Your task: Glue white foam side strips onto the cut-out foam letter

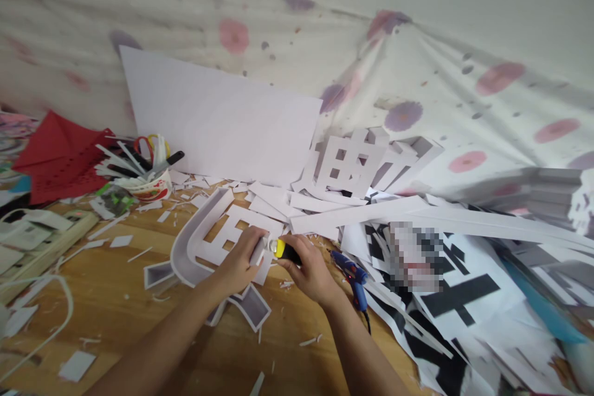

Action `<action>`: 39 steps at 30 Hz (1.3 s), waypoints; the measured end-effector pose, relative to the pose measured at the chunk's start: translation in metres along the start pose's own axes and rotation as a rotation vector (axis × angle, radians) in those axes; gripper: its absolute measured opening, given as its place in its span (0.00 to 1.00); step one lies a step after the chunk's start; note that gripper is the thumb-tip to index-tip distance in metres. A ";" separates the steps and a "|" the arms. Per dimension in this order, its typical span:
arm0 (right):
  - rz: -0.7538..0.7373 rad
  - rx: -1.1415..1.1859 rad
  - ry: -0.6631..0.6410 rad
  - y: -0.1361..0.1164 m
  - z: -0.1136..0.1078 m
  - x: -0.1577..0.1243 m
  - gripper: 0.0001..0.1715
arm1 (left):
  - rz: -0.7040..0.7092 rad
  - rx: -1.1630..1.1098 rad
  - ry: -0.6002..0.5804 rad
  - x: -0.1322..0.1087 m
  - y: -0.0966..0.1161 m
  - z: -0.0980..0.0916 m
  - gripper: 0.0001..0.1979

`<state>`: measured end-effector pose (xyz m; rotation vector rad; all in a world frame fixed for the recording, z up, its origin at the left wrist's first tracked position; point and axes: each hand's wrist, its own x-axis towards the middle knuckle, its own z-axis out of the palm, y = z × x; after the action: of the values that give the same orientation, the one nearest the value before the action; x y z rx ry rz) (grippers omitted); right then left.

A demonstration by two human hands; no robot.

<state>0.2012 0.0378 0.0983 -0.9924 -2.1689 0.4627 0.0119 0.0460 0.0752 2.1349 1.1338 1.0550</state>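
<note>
My left hand [245, 257] is closed on a small white board piece [258, 251], just above the flat white cut-out [221, 230] with square holes. In my right hand [306, 263] is a small yellow-and-black tool [280, 249]. Its pale, shiny end meets or nearly meets the white piece; its exact kind is unclear. A raised white board character [183, 257] with a curved wall lies around the cut-out, partly hidden by my left forearm. Near my right wrist lies a blue hot glue gun [355, 278], its nozzle pointing away from me.
Behind the hands stand a large white sheet [223, 117] and finished white letter shapes [346, 164]. A tub [151, 189] with scissors and strips is at back left, beside red sheets [65, 154]. Printed paper [477, 291] and offcuts are heaped right. Scraps litter the wooden table [158, 346].
</note>
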 end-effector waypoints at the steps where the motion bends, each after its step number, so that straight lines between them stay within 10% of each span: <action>1: 0.000 0.004 0.004 0.000 0.000 0.001 0.18 | 0.000 0.001 0.004 0.000 0.000 0.000 0.16; 13: 0.035 0.042 0.013 0.002 0.004 0.005 0.17 | 0.014 -0.028 0.016 -0.003 -0.002 -0.002 0.19; 19: 0.281 0.059 0.092 0.022 0.012 0.002 0.17 | 0.083 -0.004 -0.017 -0.004 0.006 -0.009 0.17; 31: 0.722 -0.492 -0.157 0.045 0.041 -0.034 0.06 | -0.042 0.111 -0.141 0.007 0.008 -0.023 0.22; 39: 0.372 -0.345 0.068 0.021 0.033 -0.031 0.25 | -0.266 0.286 -0.395 0.016 0.021 -0.022 0.35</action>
<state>0.2028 0.0268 0.0503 -1.5916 -2.0456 0.2189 0.0096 0.0499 0.1089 2.1924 1.3790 0.3467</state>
